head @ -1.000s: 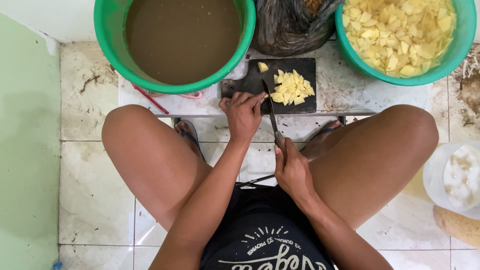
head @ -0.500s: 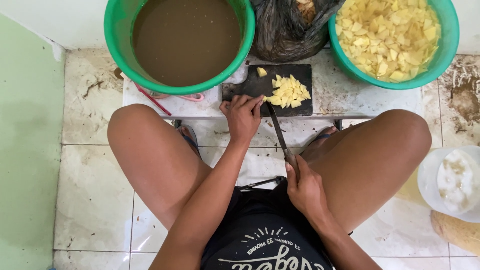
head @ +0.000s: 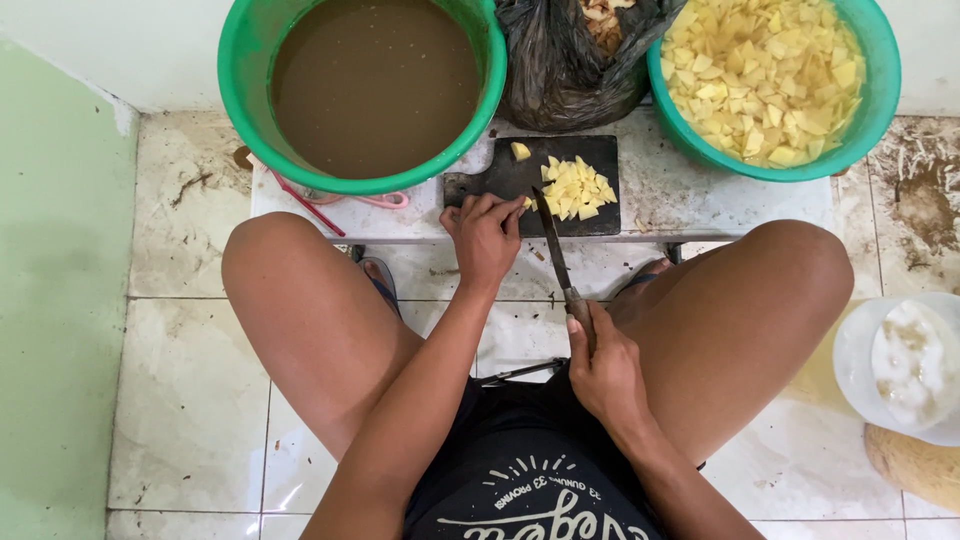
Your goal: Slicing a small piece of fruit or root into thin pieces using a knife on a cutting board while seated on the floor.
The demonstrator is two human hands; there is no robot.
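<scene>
Drawn back slightly since half second ago: right hand [head: 605, 372], closed round knife [head: 556, 255] handle between thighs, blade tip reaching black cutting board [head: 500, 178]. Left hand [head: 485, 232] resting on board's near edge, fingers curled, gripping nothing visible. Yellow diced pieces [head: 573, 188] piled beside blade (one stray chunk apart). Beyond: green basin of brown liquid [head: 372, 80], black bag [head: 572, 60], green basin of yellow chunks [head: 765, 70].
</scene>
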